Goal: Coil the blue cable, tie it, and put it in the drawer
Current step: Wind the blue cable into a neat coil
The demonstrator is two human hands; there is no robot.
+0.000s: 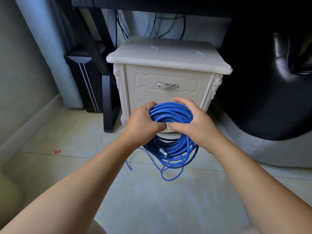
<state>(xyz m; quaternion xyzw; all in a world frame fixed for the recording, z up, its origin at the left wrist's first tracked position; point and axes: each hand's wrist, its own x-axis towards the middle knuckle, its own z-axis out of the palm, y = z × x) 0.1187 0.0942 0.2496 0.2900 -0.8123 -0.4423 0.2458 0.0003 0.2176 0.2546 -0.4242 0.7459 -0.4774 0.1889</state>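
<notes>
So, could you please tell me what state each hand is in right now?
Left hand: closed, gripping the blue cable coil.
Right hand: closed, gripping the same coil from the other side.

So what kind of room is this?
Probably a bedroom or study corner at home: a white carved nightstand with drawers, a dark desk above with wires hanging behind, and a black padded chair beside it.

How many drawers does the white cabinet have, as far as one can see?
2. The upper drawer, with a silver handle, sits just under the cabinet top. The lower drawer is directly beneath it, mostly hidden behind the blue cable. Both look closed.
</notes>
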